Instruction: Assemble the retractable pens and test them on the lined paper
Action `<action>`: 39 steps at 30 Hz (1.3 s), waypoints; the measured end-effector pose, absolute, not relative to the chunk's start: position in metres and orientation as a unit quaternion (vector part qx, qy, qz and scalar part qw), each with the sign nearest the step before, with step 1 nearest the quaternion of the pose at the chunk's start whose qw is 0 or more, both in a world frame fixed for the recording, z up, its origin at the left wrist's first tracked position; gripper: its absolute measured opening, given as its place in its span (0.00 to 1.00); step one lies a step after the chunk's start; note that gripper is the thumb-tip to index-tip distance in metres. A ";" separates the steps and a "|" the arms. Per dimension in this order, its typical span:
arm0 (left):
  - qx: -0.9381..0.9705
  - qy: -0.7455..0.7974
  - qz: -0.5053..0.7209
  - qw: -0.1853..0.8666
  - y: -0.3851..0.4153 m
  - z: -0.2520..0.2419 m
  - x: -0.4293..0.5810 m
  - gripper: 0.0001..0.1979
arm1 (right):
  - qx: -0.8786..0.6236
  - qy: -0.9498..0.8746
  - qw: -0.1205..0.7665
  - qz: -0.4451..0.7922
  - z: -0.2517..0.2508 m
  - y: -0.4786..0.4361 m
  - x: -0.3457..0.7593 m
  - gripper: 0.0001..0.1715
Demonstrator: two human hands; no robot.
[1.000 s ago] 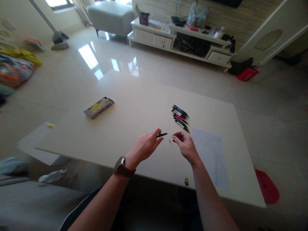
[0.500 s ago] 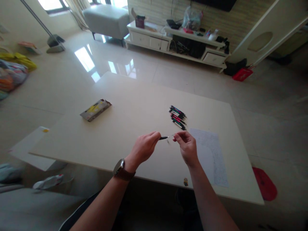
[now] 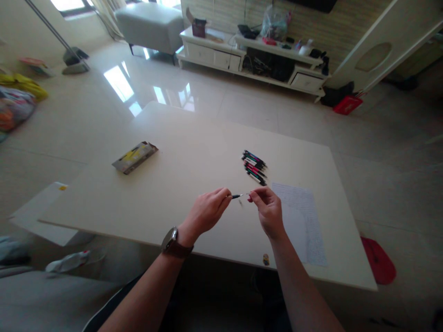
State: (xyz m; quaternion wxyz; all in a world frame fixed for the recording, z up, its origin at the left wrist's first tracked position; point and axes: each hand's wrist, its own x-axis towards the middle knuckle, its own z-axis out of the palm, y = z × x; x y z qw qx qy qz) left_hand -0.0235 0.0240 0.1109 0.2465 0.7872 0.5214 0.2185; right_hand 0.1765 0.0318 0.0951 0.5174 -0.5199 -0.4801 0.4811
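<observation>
A dark pen with a pale metal tip is gripped in my left hand, its tip pointing right. My right hand faces it with thumb and finger pinched on a thin, small piece, too tiny to name. A short gap lies between that piece and the pen's tip. Just under the tip, a small pale object rests on the table. Beyond my right hand lies a row of several pens in black, red, green and white.
On the white table are a grey and yellow box at the left and a written sheet of paper under my right forearm. A small cartoon sticker sits near the front edge. A red stool stands beside the right edge.
The view has shifted slightly. Both hands keep nearly the same pose, and the pen and the small piece remain held apart.
</observation>
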 end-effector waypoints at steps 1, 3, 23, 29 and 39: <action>0.789 0.518 0.221 0.247 0.024 0.111 -0.023 0.16 | -0.520 -0.480 0.521 0.478 0.095 0.032 0.176 0.11; 0.788 0.518 0.221 0.250 0.024 0.110 -0.023 0.15 | -0.517 -0.475 0.527 0.479 0.094 0.032 0.176 0.11; 0.754 0.538 0.233 0.296 0.024 0.099 -0.018 0.08 | -0.495 -0.450 0.492 0.557 0.085 0.031 0.168 0.11; 0.750 0.519 0.272 0.308 0.022 0.101 -0.016 0.03 | -0.518 -0.440 0.452 0.578 0.087 0.028 0.163 0.14; 0.739 0.487 0.315 0.343 0.024 0.097 -0.014 0.01 | -0.545 -0.500 0.421 0.525 0.089 0.021 0.156 0.24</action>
